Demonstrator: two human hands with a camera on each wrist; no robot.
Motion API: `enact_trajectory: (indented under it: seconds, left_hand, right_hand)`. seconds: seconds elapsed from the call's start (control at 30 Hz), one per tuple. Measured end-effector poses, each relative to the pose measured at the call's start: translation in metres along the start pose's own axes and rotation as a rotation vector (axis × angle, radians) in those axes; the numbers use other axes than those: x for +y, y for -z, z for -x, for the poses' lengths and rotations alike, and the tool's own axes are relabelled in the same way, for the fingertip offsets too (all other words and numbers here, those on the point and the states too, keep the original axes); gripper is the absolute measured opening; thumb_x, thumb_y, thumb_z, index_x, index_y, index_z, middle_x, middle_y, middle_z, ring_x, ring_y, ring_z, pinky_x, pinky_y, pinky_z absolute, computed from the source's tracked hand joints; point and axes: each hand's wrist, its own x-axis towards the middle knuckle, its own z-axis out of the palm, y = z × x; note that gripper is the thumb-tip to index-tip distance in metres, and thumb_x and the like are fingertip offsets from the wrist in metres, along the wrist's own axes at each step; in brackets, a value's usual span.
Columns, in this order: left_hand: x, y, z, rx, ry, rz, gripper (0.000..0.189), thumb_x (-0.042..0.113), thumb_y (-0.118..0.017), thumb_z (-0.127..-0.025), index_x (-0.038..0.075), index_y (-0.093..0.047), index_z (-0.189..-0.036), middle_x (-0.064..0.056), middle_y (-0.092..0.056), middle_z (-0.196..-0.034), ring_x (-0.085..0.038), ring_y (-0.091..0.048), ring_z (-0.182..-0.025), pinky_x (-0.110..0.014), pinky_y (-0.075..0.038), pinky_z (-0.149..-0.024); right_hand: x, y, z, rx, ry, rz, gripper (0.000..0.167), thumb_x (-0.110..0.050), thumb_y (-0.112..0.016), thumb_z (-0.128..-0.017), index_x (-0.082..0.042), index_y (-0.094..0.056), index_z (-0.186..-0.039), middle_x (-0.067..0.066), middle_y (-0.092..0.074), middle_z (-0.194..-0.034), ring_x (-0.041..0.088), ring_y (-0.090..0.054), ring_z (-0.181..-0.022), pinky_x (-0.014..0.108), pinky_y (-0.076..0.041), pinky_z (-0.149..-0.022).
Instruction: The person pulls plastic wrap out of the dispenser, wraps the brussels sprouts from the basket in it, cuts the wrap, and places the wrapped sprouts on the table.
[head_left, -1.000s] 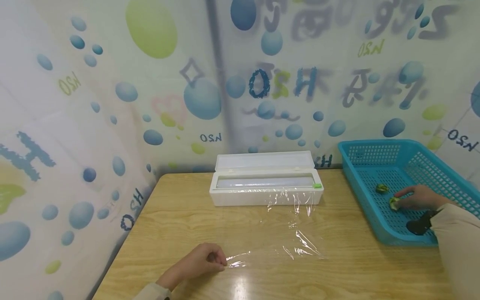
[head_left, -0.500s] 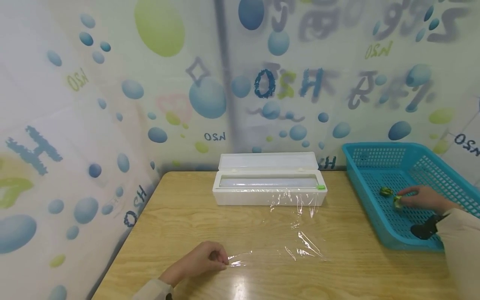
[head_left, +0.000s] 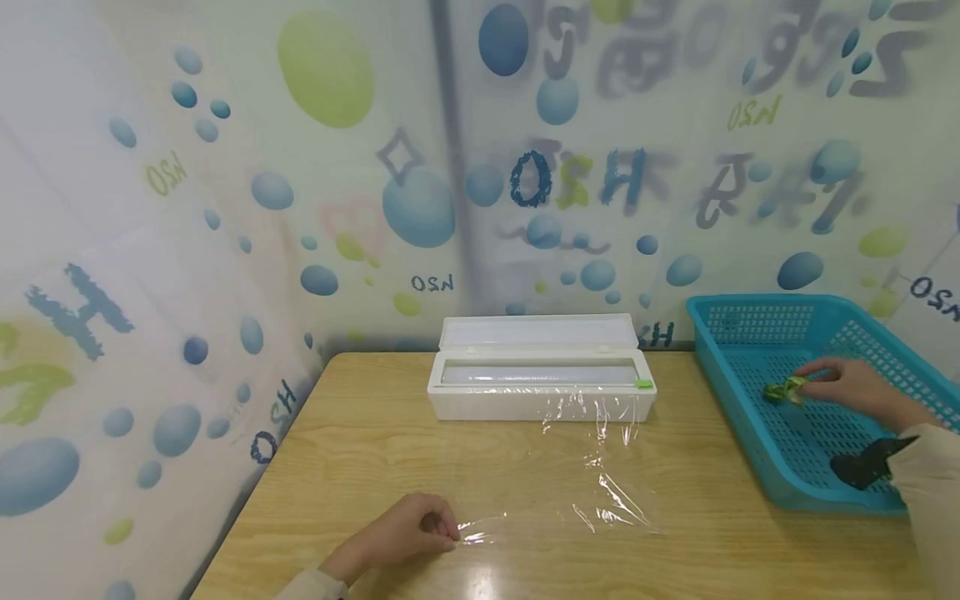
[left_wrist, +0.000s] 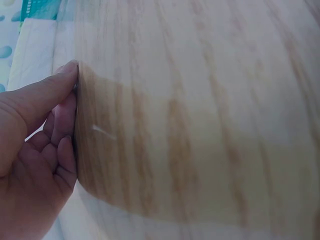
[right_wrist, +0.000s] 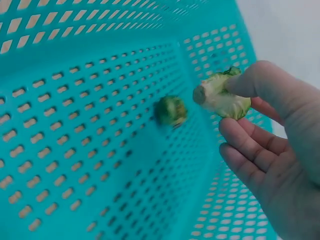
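Observation:
My left hand (head_left: 408, 533) pinches the near left edge of a clear sheet of cling film (head_left: 615, 500) between thumb and fingertips. From that edge the film runs back over the table to a roll (head_left: 540, 374) inside a white dispenser box (head_left: 540, 406), whose lid stands raised. Over the blue basket (head_left: 757, 450), my right hand (head_left: 847, 387) holds a small green Brussels sprout (right_wrist: 222, 95) between thumb and fingers, its pale cut stem pointing away from the palm. A second Brussels sprout (right_wrist: 171, 111) lies on the basket's floor just beyond it.
A green slider (head_left: 643, 384) sits at the right end of the dispenser's front edge. The wooden table (head_left: 360, 425) backs against a patterned curtain (head_left: 337, 208). High perforated walls surround the right hand in the basket.
My right hand has raised its sprout off the basket floor and shifted it slightly back, near the other sprout. The left hand keeps its pinch on the film; the head view tilts a little.

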Motion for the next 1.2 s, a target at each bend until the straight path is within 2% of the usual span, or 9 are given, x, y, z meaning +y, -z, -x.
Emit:
enact_trajectory:
  seconds: [0.27,0.43,0.5,0.77,1.0,1.2]
  left_hand:
    - [0.003,0.0,-0.001,-0.001,0.013,-0.007,0.007,0.006,-0.07,-0.078,0.005,-0.063,-0.08,0.006,-0.059,-0.075,-0.002,-0.053,-0.07,-0.021,-0.047,-0.065]
    - [0.002,0.001,0.001,0.007,0.02,-0.001,0.007,0.007,-0.071,-0.078,0.005,-0.064,-0.08,0.004,-0.059,-0.075,-0.003,-0.053,-0.069,-0.021,-0.046,-0.063]
    - [0.001,0.001,0.001,0.011,0.017,0.003,0.008,0.007,-0.071,-0.077,0.005,-0.064,-0.08,0.004,-0.059,-0.074,-0.003,-0.052,-0.068,-0.02,-0.046,-0.063]
    - [-0.003,-0.001,0.0,-0.004,-0.002,0.006,0.008,0.007,-0.071,-0.078,0.005,-0.064,-0.08,0.006,-0.059,-0.074,-0.001,-0.053,-0.068,-0.02,-0.047,-0.063]
    - [-0.003,-0.001,0.0,0.003,-0.001,0.007,0.008,0.007,-0.071,-0.078,0.005,-0.064,-0.08,0.006,-0.059,-0.074,-0.002,-0.053,-0.068,-0.021,-0.046,-0.063]
    - [-0.002,-0.001,-0.001,0.006,0.008,0.01,0.008,0.008,-0.071,-0.078,0.006,-0.064,-0.08,0.006,-0.06,-0.074,-0.002,-0.053,-0.068,-0.021,-0.047,-0.063]
  right_hand:
    - [-0.031,0.019,0.0,0.055,0.089,0.046,0.039,-0.02,-0.062,-0.088,0.009,-0.053,-0.113,0.025,-0.058,-0.098,0.029,-0.056,-0.083,0.046,-0.048,-0.064]
    - [-0.05,0.026,0.002,0.064,0.151,0.046,0.036,-0.017,-0.062,-0.087,0.007,-0.053,-0.113,0.02,-0.059,-0.099,0.002,-0.053,-0.077,0.037,-0.048,-0.063]
    - [-0.056,0.026,0.003,0.077,0.185,0.048,0.034,-0.014,-0.063,-0.086,0.006,-0.054,-0.112,0.016,-0.06,-0.097,-0.003,-0.053,-0.074,0.032,-0.047,-0.061]
    - [-0.078,0.024,0.012,0.081,0.288,0.0,0.026,-0.006,-0.067,-0.082,0.002,-0.058,-0.105,0.004,-0.061,-0.086,0.002,-0.056,-0.072,0.028,-0.048,-0.058]
    - [-0.097,0.015,0.014,0.015,0.358,-0.039,0.026,-0.006,-0.068,-0.081,0.002,-0.058,-0.104,0.005,-0.062,-0.086,0.005,-0.058,-0.072,0.027,-0.049,-0.059]
    - [-0.111,0.002,0.015,-0.062,0.419,-0.117,0.024,-0.001,-0.063,-0.084,0.004,-0.056,-0.107,0.002,-0.06,-0.088,0.01,-0.059,-0.072,0.029,-0.049,-0.056]
